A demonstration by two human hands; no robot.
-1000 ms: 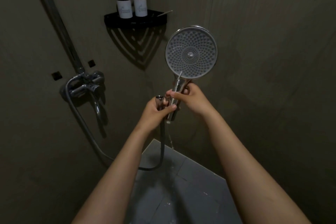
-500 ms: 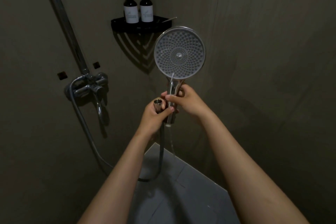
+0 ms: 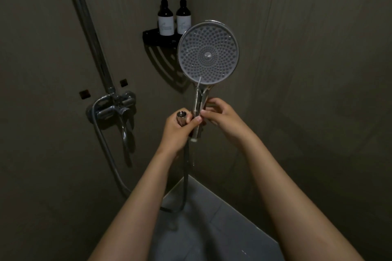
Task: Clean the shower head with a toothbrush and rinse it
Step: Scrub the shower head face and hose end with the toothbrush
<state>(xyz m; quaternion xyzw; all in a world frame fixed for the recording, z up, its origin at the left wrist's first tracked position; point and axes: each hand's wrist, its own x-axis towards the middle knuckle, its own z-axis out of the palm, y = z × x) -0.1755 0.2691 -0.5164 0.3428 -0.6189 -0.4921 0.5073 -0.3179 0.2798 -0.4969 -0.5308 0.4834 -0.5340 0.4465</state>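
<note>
Still, left hand [image 3: 177,133] clamps hose end [image 3: 181,117]; right hand [image 3: 223,122] pinches shower head [image 3: 207,53] handle.

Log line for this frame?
state: shower head off hose | left hand: grips hose end | right hand: grips head's handle

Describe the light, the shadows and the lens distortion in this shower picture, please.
Head view: dim overall, with the shower head face brightest and a glint on its rim; the shelf throws a striped shadow down the wall; the wide lens slants the pipe and stretches both forearms; labels on the bottles are too blurred to read.
</note>
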